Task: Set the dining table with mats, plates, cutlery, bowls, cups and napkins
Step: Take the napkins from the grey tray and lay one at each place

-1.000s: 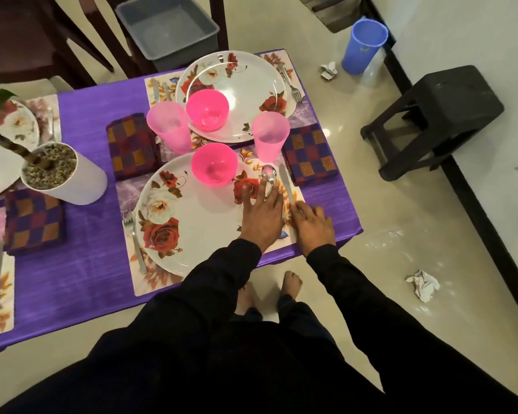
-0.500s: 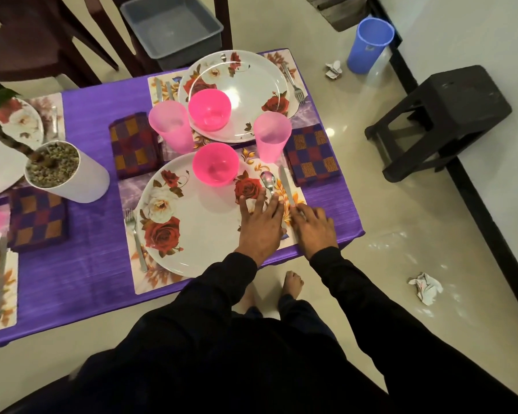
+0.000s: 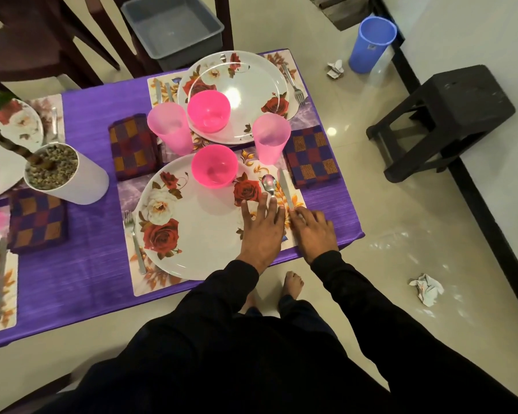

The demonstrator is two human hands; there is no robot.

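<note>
The near white floral plate [image 3: 198,228] lies on a leaf-print mat [image 3: 150,286] and carries a pink bowl [image 3: 214,165]. My left hand [image 3: 262,231] rests flat on the plate's right rim, its straight fingers touching the handle of a spoon [image 3: 268,184]. My right hand [image 3: 313,231] lies on the mat beside it, fingertips on the handle of a knife [image 3: 284,186]. A pink cup [image 3: 271,138] and a checked napkin [image 3: 311,156] stand beyond the cutlery. A fork [image 3: 135,243] lies left of the plate.
A second setting sits behind: plate [image 3: 251,94], pink bowl [image 3: 208,112], pink cup [image 3: 169,128], fork [image 3: 295,85], napkin [image 3: 132,146]. A white plant pot [image 3: 66,177] stands at the left. Off the table are a grey tub [image 3: 174,28], a black stool [image 3: 443,121] and a blue cup [image 3: 371,44].
My left hand has slid back down the spoon's handle toward me, uncovering the spoon's bowl. My right hand stays on the knife handle. The view has shifted slightly.
</note>
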